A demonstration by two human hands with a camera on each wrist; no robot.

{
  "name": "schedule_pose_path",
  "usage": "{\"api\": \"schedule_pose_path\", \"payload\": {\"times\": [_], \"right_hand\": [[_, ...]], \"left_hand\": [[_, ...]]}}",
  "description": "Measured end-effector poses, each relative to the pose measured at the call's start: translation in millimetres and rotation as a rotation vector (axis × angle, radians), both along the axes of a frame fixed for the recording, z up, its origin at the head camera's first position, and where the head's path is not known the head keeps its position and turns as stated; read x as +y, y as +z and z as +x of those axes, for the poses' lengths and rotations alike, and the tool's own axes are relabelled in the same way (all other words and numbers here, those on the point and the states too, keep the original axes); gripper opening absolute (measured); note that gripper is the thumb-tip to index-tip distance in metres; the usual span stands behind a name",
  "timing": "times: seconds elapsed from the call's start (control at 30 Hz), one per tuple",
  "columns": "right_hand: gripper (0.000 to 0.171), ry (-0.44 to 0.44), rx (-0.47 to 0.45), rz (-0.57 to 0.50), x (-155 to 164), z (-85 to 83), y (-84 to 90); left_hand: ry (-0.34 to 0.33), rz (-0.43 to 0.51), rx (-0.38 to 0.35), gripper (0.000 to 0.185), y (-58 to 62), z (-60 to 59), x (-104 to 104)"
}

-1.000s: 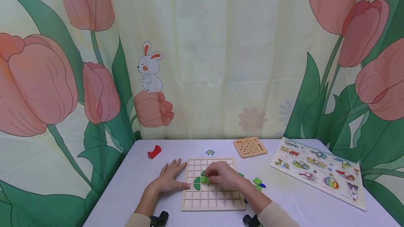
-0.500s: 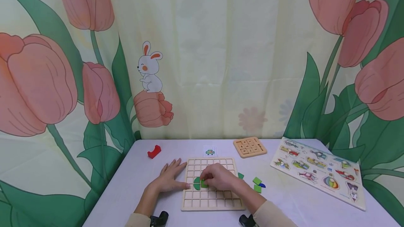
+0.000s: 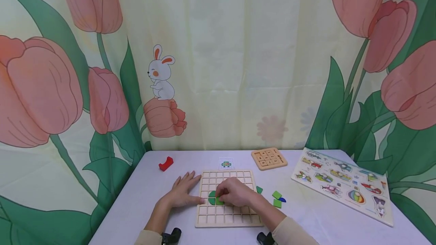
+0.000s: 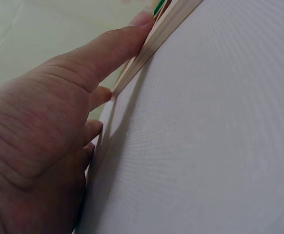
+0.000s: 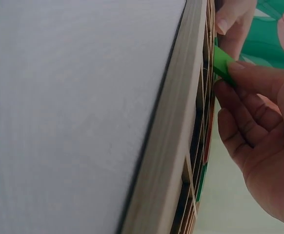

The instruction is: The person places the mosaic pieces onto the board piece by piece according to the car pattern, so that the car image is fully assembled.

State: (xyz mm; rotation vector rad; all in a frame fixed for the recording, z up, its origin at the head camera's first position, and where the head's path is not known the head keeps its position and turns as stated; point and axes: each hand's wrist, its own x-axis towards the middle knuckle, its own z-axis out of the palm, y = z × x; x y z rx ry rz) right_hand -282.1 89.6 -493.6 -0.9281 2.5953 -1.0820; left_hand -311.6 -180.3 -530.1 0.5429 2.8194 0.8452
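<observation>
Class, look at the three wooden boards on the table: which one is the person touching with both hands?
The gridded board nearest the person: left hand steadies its edge, right hand sets a green piece on it. The small tray and picture puzzle lie untouched.

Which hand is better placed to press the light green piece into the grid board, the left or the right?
The right hand, probably. It already pinches the light green piece over the grid board. The left hand lies flat at the board's left edge, steadying it.
</observation>
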Motion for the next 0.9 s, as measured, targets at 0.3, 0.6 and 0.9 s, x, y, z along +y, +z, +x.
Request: {"api": "schedule_pose_path", "payload": {"times": [0.3, 0.6, 0.9], "right_hand": [[0.014, -0.011, -0.008, 0.02, -0.4, 2.2, 0.9], [0.018, -0.006, 0.017, 0.038, 0.0, 6.1, 2.7], [0.02, 0.008, 0.081, 0.093, 0.3, 4.5, -0.7]], "left_hand": [[-0.002, -0.004, 0.002, 0.105, -1.9, -1.8, 0.1], [-0.001, -0.013, -0.011, 0.106, -3.6, -2.8, -0.4], [-0.003, 0.0, -0.012, 0.105, -0.4, -0.3, -0.8]]}}
